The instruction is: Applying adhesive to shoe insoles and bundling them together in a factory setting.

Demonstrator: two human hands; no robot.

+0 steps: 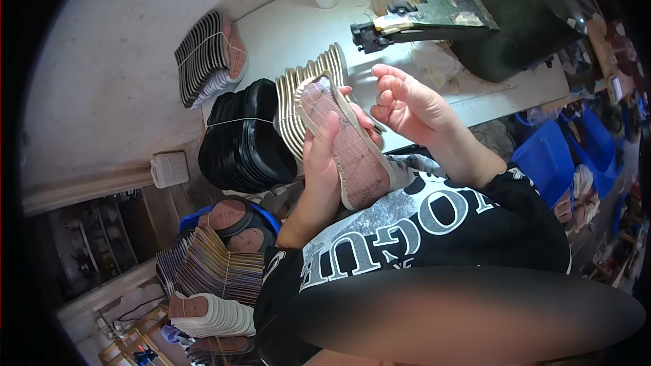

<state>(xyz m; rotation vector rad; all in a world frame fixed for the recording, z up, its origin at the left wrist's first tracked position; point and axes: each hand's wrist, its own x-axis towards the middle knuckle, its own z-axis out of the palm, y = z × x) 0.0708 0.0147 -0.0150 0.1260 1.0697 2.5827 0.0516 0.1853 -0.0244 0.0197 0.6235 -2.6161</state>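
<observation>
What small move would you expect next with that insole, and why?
Probably the right hand closes in on the insole. The left hand holds it upright with its reddish face showing, and the right hand hovers empty beside its upper edge, fingers curled.

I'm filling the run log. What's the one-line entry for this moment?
left hand: holds insole | right hand: fingers curled beside insole, grip unclear | nearby: black sole stack

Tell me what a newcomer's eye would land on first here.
First, the shoe insole with a reddish-brown face and pale rim, held up mid-frame in the left hand, with the right hand just beside its tip. Next, the tied bundles on the grey table: black insoles left of the hands, cream ones behind.
</observation>
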